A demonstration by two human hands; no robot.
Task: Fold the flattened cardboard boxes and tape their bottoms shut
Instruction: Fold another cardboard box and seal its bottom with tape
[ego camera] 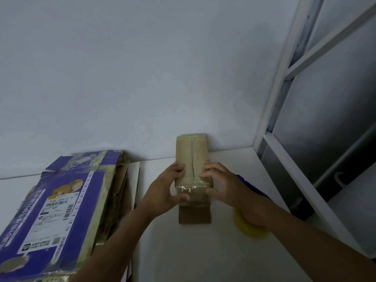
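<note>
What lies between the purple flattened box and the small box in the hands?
In the head view, a stack of flattened cardboard beside the purple box, then bare table, before the small box.

Count of items on the white table (pixel 234 261)

One small brown cardboard box (pixel 192 159), folded up, with one strip of clear tape (pixel 192 190) across its near end; one stack of flattened boxes (pixel 114 200) at left, number of sheets in it not countable, with one purple printed box (pixel 67 200) on top bearing one white shipping label (pixel 50 218); one yellow tape roll (pixel 251 228); two bare hands, left hand (pixel 162 190) and right hand (pixel 227 186)
</note>
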